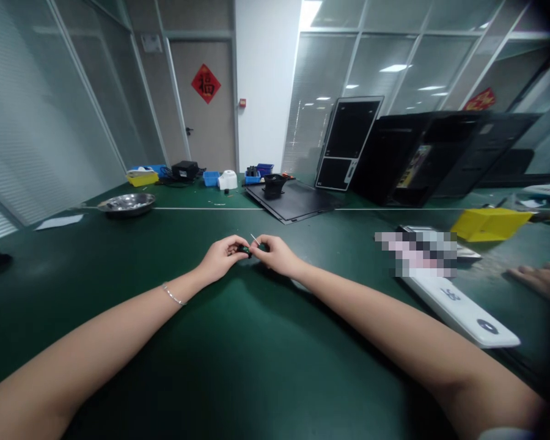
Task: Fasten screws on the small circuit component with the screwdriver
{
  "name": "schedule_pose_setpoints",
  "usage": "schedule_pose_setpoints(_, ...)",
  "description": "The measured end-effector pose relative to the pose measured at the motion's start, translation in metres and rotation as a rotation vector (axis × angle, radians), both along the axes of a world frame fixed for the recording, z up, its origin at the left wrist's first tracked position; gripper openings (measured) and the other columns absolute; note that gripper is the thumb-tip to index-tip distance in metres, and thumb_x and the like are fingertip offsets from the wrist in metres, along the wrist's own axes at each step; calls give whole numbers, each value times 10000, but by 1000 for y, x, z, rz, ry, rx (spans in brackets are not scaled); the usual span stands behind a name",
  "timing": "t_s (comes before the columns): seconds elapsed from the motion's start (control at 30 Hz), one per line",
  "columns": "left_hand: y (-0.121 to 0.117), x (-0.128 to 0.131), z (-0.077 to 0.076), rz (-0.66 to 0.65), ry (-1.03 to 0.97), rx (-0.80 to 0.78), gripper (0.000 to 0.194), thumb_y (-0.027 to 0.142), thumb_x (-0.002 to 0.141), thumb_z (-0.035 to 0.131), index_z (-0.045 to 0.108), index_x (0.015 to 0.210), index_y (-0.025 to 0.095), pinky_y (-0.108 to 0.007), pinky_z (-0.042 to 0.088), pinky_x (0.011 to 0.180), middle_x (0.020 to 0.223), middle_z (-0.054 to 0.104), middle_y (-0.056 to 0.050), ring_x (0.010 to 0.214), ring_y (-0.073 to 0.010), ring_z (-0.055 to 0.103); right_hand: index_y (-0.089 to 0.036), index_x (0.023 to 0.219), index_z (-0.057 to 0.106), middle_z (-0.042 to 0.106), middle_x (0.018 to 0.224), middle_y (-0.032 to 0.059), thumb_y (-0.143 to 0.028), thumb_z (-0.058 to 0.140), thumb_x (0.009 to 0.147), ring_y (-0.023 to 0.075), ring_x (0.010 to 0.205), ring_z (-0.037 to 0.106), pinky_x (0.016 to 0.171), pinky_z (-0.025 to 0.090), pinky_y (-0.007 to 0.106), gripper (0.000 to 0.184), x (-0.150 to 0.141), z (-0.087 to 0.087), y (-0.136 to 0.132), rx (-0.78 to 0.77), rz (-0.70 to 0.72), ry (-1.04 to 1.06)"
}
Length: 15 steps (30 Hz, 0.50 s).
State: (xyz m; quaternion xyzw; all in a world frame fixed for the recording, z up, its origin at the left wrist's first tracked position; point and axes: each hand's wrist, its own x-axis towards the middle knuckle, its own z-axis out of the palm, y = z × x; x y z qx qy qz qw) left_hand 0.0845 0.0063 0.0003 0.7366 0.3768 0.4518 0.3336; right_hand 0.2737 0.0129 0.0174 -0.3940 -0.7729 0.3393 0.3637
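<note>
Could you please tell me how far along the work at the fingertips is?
Picking up looks done: the left hand holds a small dark green piece, the right hand a thin white stick-like piece. Under way is close work where the two pieces meet or nearly meet; whether they are joined is too small to tell. Probably left: finishing that and releasing them, as neither lies on the green tabletop yet.

The scene is lit moderately by ceiling lights, which are reflected as white patches in the far glass panels [385, 61]; the near green table [256, 366] is left dim, straight lines are bent at the edges, and the right side is blurred
</note>
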Motion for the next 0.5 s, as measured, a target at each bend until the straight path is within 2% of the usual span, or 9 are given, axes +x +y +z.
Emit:
schedule_pose_setpoints(0.1, -1, 0, 1, 7, 9, 3, 159, 205, 761, 696, 659, 912, 169, -325, 510, 751, 869, 685, -46, 782, -181, 648, -180, 792, 583, 478, 482, -72, -359, 585, 826, 84, 382, 427, 386, 316, 193, 182, 0, 4, -1, -84, 1, 12)
schedule_pose_setpoints(0.27, 0, 0, 0, 2, -32, -25, 157, 197, 752, 699, 659, 902, 172, -324, 520, 752, 854, 694, -42, 784, -183, 658, -176, 781, 579, 465, 452, -77, -357, 600, 821, 75, 359, 414, 375, 319, 188, 187, 2, 6, 2, -144, 61, 15)
schedule_pose_setpoints(0.5, 0, -1, 0, 29, -5, -23, 142, 170, 754, 701, 678, 894, 179, -319, 519, 736, 852, 700, -38, 769, -182, 656, -184, 791, 583, 465, 465, -76, -341, 590, 832, 79, 374, 415, 396, 322, 196, 162, 3, 4, 3, -156, 28, -42)
